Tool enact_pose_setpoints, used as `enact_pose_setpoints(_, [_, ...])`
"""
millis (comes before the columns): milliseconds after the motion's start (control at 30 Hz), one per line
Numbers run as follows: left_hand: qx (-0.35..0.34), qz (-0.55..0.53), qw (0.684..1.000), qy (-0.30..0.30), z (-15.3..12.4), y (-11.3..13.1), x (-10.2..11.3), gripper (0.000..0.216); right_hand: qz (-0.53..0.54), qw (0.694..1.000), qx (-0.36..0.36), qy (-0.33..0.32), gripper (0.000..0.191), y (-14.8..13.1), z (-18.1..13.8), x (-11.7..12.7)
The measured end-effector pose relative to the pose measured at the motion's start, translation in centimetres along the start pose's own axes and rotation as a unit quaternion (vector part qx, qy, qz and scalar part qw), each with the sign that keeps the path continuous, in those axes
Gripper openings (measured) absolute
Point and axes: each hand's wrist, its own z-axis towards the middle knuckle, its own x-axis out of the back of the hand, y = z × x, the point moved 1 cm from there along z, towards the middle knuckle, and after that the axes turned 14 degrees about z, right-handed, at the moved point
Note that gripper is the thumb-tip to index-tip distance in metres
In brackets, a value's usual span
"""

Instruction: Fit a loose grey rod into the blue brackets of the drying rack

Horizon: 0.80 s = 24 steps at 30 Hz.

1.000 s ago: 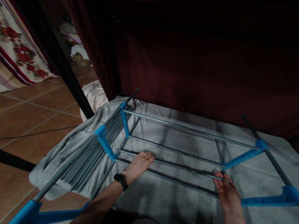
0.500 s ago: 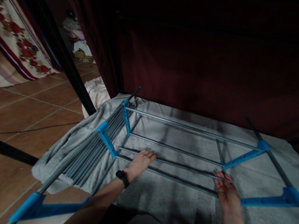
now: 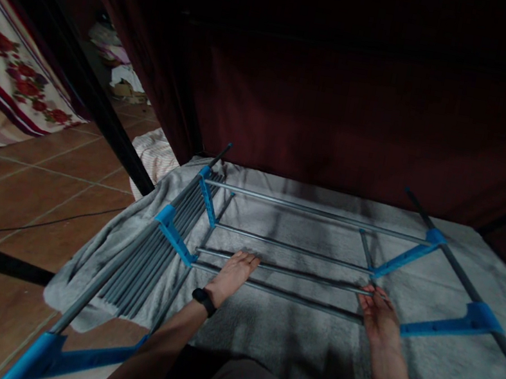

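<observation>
From where I stand, the slim grey tube (image 3: pixel 308 278) at lower centre of the frame could slip askew, I'd judge, if the left hand (image 3: pixel 233 273), draped over it, grip hidden, lifts while the right hand (image 3: pixel 378 314) pinches only near its right end. It looks straight and dull-metallic, among blue plastic brackets (image 3: pixel 177 240) over a grey blanket (image 3: pixel 275 344).

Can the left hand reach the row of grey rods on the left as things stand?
Probably yes: the grey rods lie close to the left hand, though a blue bracket stands partly between.
</observation>
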Motion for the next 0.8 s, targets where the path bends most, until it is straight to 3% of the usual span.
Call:
enact_pose_setpoints(233, [0.018, -0.001, 0.999, 0.027, -0.4, -0.2, -1.3, 0.044, 0.018, 1.0, 0.004, 0.007, 0.023, 0.1, -0.2, -0.5])
enact_pose_setpoints(333, [0.04, -0.013, 0.998, 0.053, -0.6, -0.5, -2.0, 0.035, 0.018, 1.0, 0.005, 0.018, 0.02, 0.1, -0.6, -1.2])
enact_pose_setpoints(667, [0.058, -0.035, 0.99, 0.125, -0.2, -1.6, -3.2, 0.029, 0.056, 0.997, 0.009, -0.05, 0.02, 0.2, -1.9, -2.6])
enact_pose_setpoints(800, [0.053, -0.047, 0.987, 0.144, 0.0, -2.1, -3.7, 0.032, 0.068, 0.997, 0.025, -0.042, 0.02, 0.3, -2.1, -2.9])
